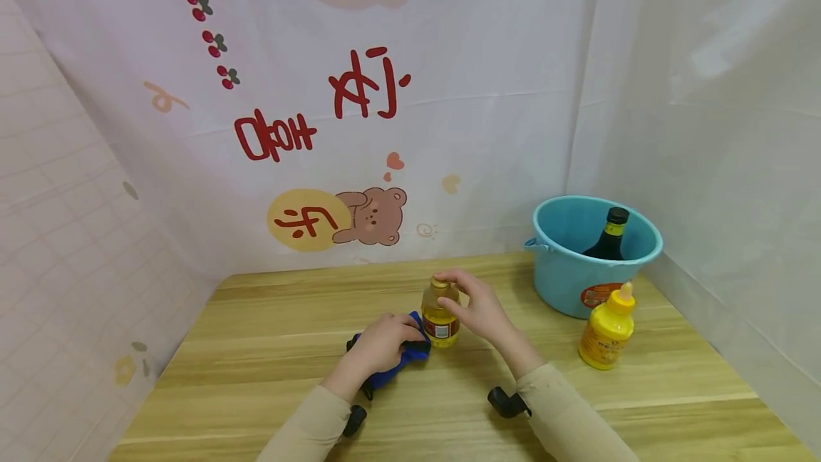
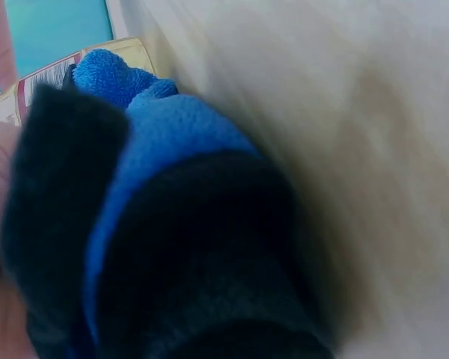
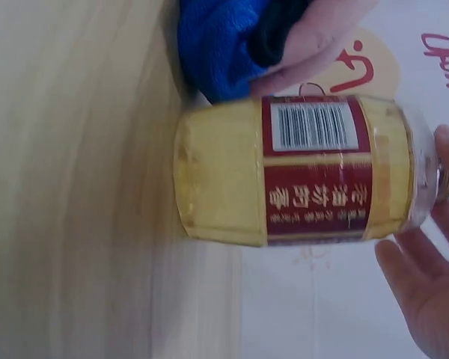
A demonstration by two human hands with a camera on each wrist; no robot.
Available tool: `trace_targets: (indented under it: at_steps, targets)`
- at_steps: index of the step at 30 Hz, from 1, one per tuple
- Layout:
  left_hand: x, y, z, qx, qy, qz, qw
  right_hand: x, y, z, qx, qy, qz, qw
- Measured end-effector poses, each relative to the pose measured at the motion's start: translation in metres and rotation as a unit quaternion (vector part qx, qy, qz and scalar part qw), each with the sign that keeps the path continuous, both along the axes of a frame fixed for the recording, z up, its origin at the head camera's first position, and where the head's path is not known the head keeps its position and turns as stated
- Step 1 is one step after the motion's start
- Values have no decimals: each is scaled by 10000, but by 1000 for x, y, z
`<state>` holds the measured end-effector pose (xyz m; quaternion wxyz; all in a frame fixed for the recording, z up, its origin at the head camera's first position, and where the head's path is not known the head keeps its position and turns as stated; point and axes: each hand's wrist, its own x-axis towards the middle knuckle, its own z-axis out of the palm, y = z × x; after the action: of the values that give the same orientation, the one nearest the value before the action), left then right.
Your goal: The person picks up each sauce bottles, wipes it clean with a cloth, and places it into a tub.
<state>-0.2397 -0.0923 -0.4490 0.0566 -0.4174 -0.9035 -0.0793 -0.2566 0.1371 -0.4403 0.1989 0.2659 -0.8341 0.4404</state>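
A small clear bottle of yellow cooking oil (image 1: 441,329) stands upright on the table, its red label and barcode plain in the right wrist view. At its top, my right hand (image 1: 479,311) holds the neck and cap with curled fingers. Just left of the bottle, my left hand (image 1: 383,343) grips a bunched blue cloth with black edging (image 1: 390,374). Up close in the left wrist view, the fuzzy blue cloth (image 2: 191,127) reaches toward the bottle's label. Whether the cloth touches the bottle is hard to tell.
A light blue bucket (image 1: 556,278) stands at the back right with a dark, black-capped bottle (image 1: 609,242) inside. In front of it is a yellow squeeze bottle (image 1: 604,334). White printed sheeting (image 1: 487,162) encloses the wooden table (image 1: 282,348) at the back and sides.
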Motion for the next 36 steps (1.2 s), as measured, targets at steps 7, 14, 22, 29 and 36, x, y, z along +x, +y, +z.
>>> trace_targets:
  at_steps: [7, 14, 22, 29, 36]
  targets:
    - [2, -3, -2, 89, -79, 50, 9999, 7, -8, 3, 492, 617, -1088, 9909]
    - [4, -7, -1, 464, -282, 83, 9985, 18, -19, 16, 1290, 872, -1973, 9679]
    - [2, -17, 8, 1155, -350, -157, 9926, 19, -24, 18, 1381, 711, -2150, 9642]
    - [-3, -26, 26, 1612, -488, 187, 9855, 15, -20, 17, 1253, 546, -1990, 9704]
    - [-6, -25, 45, 2322, -261, 329, 9718, 9, -12, 16, 849, 463, -1263, 9873]
